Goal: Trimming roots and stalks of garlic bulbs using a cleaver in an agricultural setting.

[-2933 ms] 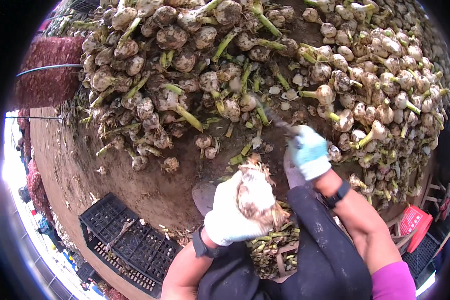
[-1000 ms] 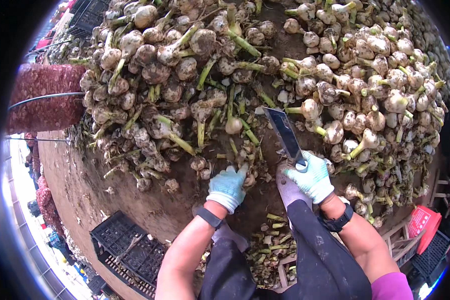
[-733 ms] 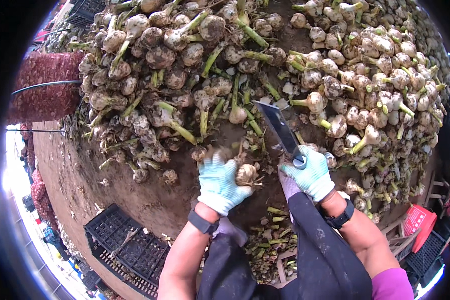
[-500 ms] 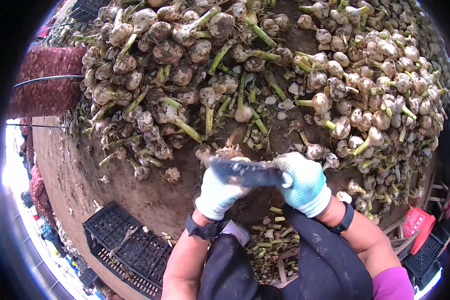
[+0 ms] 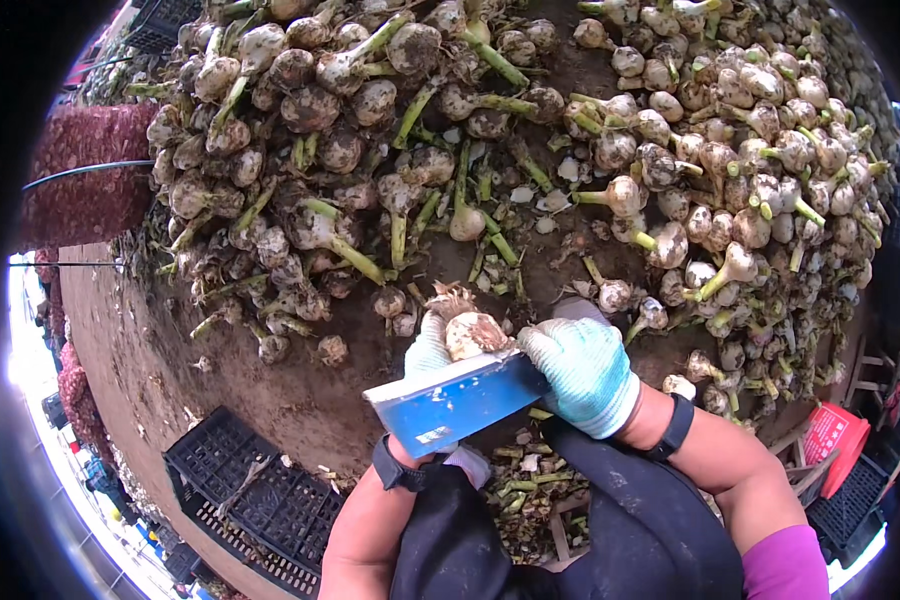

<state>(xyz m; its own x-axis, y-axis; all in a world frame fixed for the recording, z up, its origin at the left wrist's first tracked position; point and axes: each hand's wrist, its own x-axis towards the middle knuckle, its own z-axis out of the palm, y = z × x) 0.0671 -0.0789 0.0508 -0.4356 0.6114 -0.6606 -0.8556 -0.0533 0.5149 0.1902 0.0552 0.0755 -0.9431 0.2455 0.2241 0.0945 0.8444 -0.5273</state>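
Note:
My left hand (image 5: 427,347), in a pale knit work glove, is closed around a garlic bulb (image 5: 477,336) with shaggy roots at its far end. My right hand (image 5: 584,372), gloved alike, grips the handle of a cleaver (image 5: 460,402). Its broad blade, shining blue, reaches leftward across the near side of the bulb and hides part of the left hand. Whether the edge touches the bulb, I cannot tell. Below, between my knees, lie cut green stem pieces (image 5: 532,487).
Heaps of garlic with stems, one at far left (image 5: 310,110) and one at right (image 5: 740,190), cover the ground ahead. Black plastic crates (image 5: 255,480) sit at lower left. A filled red mesh sack (image 5: 90,175) stands at far left, a red bucket (image 5: 846,455) at lower right.
The cleaver has turned from a dark, edge-on blur to show its blue flat, its blade lower and farther left. The garlic bulb now shows plainly in my left hand.

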